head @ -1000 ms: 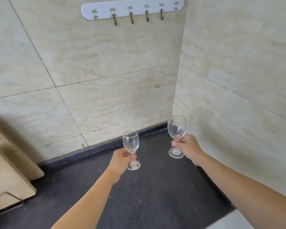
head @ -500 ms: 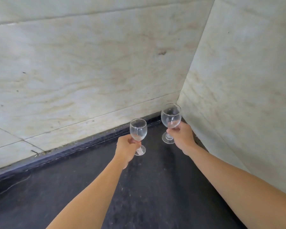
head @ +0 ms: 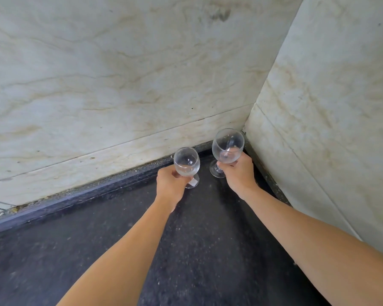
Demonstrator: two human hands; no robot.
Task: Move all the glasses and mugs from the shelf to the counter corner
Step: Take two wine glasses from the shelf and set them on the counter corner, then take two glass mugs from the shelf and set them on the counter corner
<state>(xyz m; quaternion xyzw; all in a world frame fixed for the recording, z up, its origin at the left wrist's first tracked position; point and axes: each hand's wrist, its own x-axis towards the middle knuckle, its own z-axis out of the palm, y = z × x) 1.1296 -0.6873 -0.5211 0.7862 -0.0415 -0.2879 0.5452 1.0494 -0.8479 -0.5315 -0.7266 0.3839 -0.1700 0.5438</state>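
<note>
Two clear stemmed wine glasses are held upright over the dark counter (head: 119,235), close to its far corner. My left hand (head: 171,186) is closed around the stem of the smaller glass (head: 186,162), whose foot carries a white label. My right hand (head: 238,173) grips the stem of the larger glass (head: 228,146), which is nearest the corner where the two walls meet. The feet of both glasses sit at or just above the counter surface; I cannot tell whether they touch it. The shelf is out of view.
Cream marble-patterned tiled walls close the counter in at the back (head: 119,85) and on the right (head: 329,107). A dark raised lip (head: 75,195) runs along the foot of the back wall.
Both hands have carried the glasses forward and down into the counter corner. The view has tilted down and closed in; the hook rail and wooden board seen earlier are out of frame.
</note>
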